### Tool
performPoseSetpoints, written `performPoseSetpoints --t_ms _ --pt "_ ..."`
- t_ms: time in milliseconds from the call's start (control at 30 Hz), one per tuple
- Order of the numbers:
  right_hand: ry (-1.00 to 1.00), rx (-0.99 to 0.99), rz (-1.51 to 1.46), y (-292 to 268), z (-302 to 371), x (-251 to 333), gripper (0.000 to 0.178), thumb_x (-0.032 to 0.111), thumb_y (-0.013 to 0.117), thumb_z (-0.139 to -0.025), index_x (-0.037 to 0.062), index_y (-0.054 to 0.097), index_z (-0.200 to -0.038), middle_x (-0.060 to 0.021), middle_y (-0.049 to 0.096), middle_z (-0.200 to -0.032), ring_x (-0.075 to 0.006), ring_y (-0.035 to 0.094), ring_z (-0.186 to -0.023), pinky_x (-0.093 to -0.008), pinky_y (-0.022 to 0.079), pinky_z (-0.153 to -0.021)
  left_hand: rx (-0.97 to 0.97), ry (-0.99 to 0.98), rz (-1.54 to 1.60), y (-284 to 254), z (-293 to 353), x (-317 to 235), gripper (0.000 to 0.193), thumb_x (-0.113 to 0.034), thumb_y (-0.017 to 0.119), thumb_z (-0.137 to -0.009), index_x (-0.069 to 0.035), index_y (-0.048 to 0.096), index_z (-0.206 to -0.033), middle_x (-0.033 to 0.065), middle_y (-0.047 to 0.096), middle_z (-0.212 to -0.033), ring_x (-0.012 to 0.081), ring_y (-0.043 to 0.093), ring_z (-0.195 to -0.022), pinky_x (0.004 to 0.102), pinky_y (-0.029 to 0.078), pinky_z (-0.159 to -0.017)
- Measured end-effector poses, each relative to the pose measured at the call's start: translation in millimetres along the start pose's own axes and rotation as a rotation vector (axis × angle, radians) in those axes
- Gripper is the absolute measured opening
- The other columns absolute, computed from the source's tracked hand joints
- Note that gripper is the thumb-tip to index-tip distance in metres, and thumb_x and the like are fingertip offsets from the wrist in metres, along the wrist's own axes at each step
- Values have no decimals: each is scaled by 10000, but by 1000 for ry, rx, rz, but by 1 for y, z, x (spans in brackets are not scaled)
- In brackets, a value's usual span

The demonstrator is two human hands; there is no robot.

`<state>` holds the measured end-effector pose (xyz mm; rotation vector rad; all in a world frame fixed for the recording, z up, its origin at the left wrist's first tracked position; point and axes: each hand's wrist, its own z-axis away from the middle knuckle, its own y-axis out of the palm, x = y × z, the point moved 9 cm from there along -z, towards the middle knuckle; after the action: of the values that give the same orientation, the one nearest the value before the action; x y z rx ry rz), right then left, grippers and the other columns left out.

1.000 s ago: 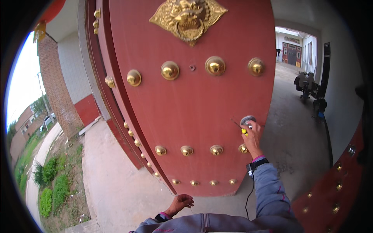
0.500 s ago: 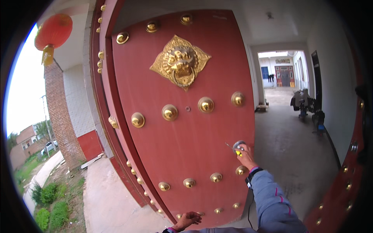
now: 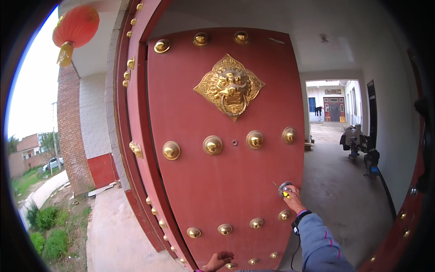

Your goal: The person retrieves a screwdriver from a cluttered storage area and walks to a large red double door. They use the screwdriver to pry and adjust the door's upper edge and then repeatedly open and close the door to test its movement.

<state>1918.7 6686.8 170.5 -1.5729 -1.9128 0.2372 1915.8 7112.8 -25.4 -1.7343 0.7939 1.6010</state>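
Yellow-handled driver [image 3: 286, 195], clamped in fingers of R hand [image 3: 294, 196], is at silver knob [image 3: 283, 185] nr R edge of red door [image 3: 231, 190]. L hand [image 3: 219, 261] hangs low in front of door, fingers loosely apart. Gold studs [image 3: 212, 145] & lion knocker [image 3: 230, 88] above; red lantern [image 3: 78, 26] upper L; passage [image 3: 335, 177] at R.

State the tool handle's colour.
The tool handle is yellow where it shows; best seen in head view.

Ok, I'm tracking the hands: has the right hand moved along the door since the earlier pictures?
No: judged against the red door, the right hand stays at the round silver fitting near the door's right edge.
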Motion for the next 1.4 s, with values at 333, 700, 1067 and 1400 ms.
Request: performPoseSetpoints --t_ms 333,700,1067,1400 --pt "-9 -22 -15 -4 1 4 383 66 726 -684 150 704 -1057 -66 494 -1287 -311 406 -1248 -400 378 -1059 -14 -77 24 9 -3 12 302 28 545 -924 49 549 -1225 126 619 -1176 218 582 -1140 347 494 -978" --pt "19 -19 -22 -1 2 1 394 74 713 -699 129 697 -1089 -57 471 -1330 -304 398 -1266 -395 354 -1072 -28 -105 104 22 0 10 303 31 557 -916 53 553 -1219 126 615 -1183 216 577 -1139 345 479 -1001" --pt "41 -7 -29 -2 3 1 404 70 710 -701 139 696 -1098 -53 465 -1337 -306 388 -1278 -397 356 -1073 -71 -151 95 30 13 2 302 20 576 -912 53 564 -1212 122 614 -1188 201 566 -1145 322 477 -1003" --pt "25 -19 -19 -3 4 2 402 56 717 -693 136 701 -1086 -55 474 -1328 -308 399 -1273 -397 358 -1071 -60 -179 73 35 14 5 301 8 583 -914 48 569 -1212 127 621 -1181 202 568 -1143 312 474 -1003"
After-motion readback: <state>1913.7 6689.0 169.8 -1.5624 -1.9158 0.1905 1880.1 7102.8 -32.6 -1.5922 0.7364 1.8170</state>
